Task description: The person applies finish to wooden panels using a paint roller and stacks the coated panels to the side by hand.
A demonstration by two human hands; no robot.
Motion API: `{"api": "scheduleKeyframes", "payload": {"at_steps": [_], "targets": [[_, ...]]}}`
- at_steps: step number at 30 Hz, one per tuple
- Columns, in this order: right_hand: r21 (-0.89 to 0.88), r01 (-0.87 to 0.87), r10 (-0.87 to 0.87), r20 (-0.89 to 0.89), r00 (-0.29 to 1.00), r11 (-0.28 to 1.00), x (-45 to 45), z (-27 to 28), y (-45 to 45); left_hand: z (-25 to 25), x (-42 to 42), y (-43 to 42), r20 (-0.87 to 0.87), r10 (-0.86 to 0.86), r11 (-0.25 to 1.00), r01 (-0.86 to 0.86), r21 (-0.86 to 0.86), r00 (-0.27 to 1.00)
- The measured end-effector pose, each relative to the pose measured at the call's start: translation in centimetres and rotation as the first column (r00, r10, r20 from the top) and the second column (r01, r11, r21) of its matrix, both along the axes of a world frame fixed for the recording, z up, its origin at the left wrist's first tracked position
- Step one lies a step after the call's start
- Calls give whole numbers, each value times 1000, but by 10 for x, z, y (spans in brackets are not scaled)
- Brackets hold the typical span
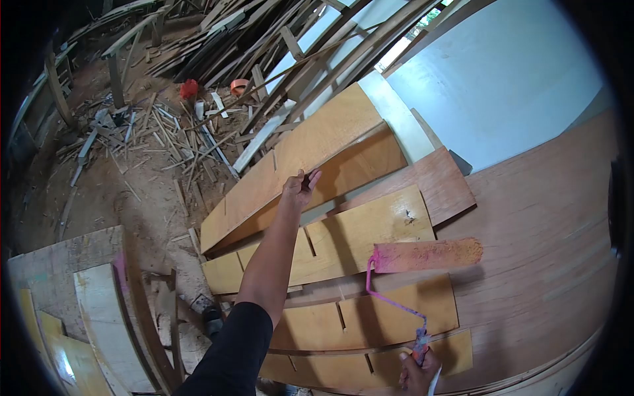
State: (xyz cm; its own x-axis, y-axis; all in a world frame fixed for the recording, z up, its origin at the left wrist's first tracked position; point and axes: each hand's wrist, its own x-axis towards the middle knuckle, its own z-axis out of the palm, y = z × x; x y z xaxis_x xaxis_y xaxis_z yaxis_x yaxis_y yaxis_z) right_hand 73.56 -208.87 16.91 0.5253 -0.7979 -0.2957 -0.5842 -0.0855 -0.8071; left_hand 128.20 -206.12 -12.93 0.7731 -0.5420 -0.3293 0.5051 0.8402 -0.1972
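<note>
My left hand (302,186) reaches forward, its fingers closed at the near edge of a long yellow-brown slotted board (317,135). That edge stands raised, with a shaded surface below it. In my right hand (420,376), at the lower right, is the handle of a paint roller (428,256). Its frame is stained pink, and the fuzzy sleeve is pinkish orange. The roller is above the slotted boards, including a yellowish board (360,228) and a lower one (396,310). Whether the sleeve touches anything is unclear.
A broad reddish plywood sheet (535,257) extends to the right, with a pale blue-white panel (495,79) behind. Stacked timber (228,39) and scattered wood scraps (172,132) cover the ground at the upper left. More curved boards (109,323) stand at the lower left.
</note>
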Motion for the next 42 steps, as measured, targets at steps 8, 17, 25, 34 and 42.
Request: {"api": "scheduleKeyframes", "payload": {"at_steps": [8,17,25,34,42], "targets": [[-70,-13,11,-21,1000,997,-36,-8,20,3,-21,-34,19,-71,985,67,156,997],[-2,-15,15,-15,1000,1000,-48,-22,15,-7,-45,-52,-75,-208,930,221,294,975],[10,-78,79,-77,994,997,-65,-26,17,-42,-90,-14,-27,-441,756,388,527,897],[-267,-431,465,80,882,862,-196,-44,-15,17,-419,141,-97,-428,252,221,942,899],[189,-608,586,163,793,771,-296,-36,-36,143,-759,297,45,-174,-636,-147,757,984]]}}
